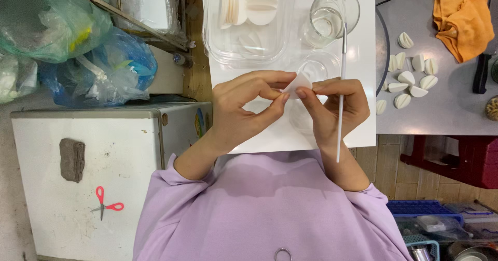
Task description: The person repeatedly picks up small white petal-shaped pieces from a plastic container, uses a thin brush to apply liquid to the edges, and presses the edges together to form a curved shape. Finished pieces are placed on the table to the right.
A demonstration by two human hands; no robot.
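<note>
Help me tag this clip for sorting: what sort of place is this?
Probably a small home workshop for handmade paper or fabric petals. Both hands, left hand and right hand, fold a white piece; finished folded pieces lie on the grey table, beside stuffed plastic bags.

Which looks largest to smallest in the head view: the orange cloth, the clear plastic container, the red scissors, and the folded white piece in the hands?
1. Clear plastic container
2. Orange cloth
3. Red scissors
4. Folded white piece, pinched by left hand and right hand; it sits nearer the camera, yet looks smallest.
</note>
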